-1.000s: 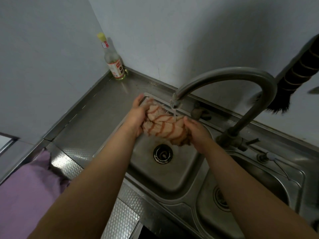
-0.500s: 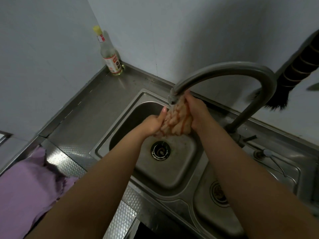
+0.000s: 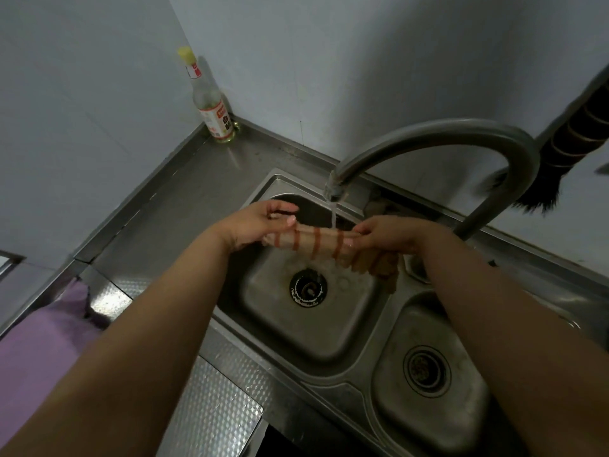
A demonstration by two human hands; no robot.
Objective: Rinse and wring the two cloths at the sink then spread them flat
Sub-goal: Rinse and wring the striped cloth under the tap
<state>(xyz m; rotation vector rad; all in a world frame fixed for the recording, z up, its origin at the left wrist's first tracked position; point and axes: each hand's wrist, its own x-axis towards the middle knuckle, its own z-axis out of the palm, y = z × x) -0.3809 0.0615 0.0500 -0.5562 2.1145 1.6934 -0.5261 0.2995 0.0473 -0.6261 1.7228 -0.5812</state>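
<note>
Over the sink [image 3: 280,184] basin, both hands, left [image 3: 255,225] and right [image 3: 389,234], grip the striped cloth [image 3: 316,240] stretched left-right under the tap's [image 3: 428,136] stream

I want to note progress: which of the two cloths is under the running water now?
The striped cloth, beige with red bands, stretched between the left hand and right hand over the sink. The purple cloth lies on the counter.

**Cloth stretched under the tap, mid-frame**

Cloth [image 3: 316,240] sits between left hand [image 3: 260,225] and right hand [image 3: 385,234], over the sink [image 3: 329,331], below the faucet [image 3: 445,133]. Bottle [image 3: 212,103] stands upper left in the counter corner; second cloth [image 3: 36,351] lies at the lower left edge.
</note>
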